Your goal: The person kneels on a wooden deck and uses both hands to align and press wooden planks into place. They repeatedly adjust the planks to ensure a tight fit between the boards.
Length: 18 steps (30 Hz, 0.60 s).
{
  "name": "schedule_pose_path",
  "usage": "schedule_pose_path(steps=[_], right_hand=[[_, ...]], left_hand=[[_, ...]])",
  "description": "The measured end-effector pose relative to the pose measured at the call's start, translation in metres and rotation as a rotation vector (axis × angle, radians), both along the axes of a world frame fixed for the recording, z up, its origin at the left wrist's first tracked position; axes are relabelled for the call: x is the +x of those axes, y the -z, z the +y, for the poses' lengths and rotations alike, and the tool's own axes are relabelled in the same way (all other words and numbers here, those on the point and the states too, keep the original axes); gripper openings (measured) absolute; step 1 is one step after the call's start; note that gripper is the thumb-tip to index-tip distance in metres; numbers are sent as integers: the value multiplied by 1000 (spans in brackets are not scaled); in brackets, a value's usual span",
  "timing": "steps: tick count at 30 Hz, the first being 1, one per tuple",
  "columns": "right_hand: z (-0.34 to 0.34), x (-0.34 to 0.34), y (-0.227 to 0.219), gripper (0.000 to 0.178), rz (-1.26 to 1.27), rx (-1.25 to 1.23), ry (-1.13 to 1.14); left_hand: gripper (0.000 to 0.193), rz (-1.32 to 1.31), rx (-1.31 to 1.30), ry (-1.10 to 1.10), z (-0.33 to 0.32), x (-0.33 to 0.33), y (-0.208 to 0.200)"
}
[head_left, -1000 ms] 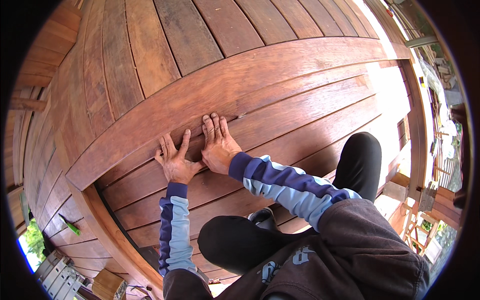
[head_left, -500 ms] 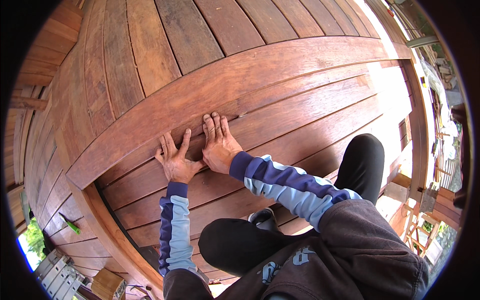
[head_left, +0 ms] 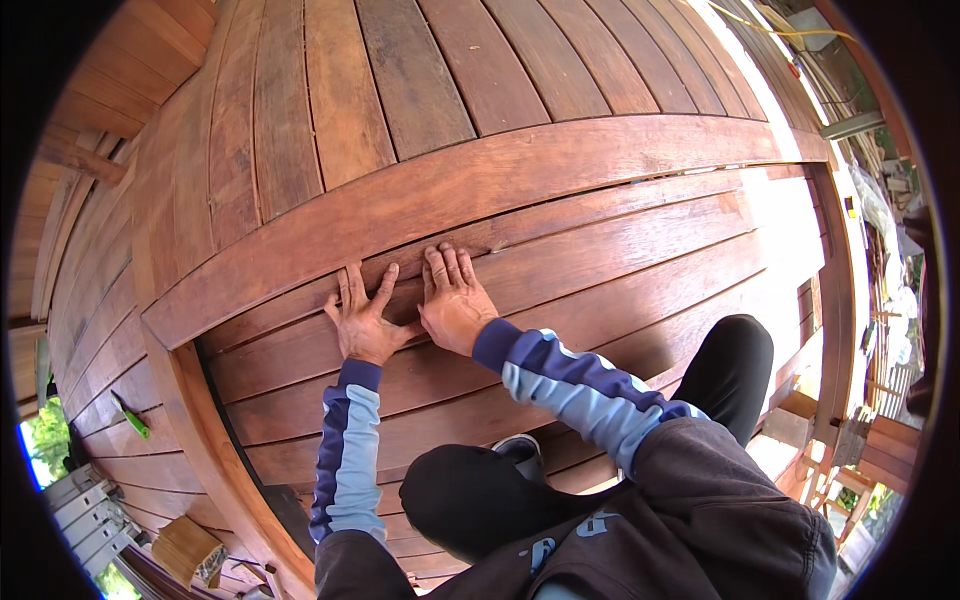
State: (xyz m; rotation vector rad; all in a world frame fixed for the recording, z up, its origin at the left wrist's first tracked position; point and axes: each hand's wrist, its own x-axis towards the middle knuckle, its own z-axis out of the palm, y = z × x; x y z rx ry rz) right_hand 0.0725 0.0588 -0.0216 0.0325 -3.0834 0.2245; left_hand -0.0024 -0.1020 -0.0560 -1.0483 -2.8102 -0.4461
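So a dark gap is now showing along the right part of the seam between the plank (head_left: 620,203) and the frame (head_left: 480,170), where it was barely showing a second ago. The view's shifting too, so angle could be fooling me, but I'm guessing the plank is working loose from the frame. It's lying right under the fingertips: left hand (head_left: 368,322) is spreading its fingers, right hand (head_left: 460,305) is keeping its fingers pressed together, neither pinching anything.
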Motion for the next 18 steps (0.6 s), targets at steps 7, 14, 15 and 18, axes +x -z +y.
schedule_pose_path(steps=[7,14,15,18], right_hand=[[85,33,-20,26,379,-735,487],[109,6,22,11,312,-815,117],[108,4,24,9,307,-819,116],[111,0,13,12,288,-927,145]], left_hand=[[97,-15,-45,-18,4,-1,-3],[96,-16,-21,-13,5,-2,-8],[96,-25,-21,-15,5,-2,-8],[96,-32,-15,-12,5,-2,-8]])
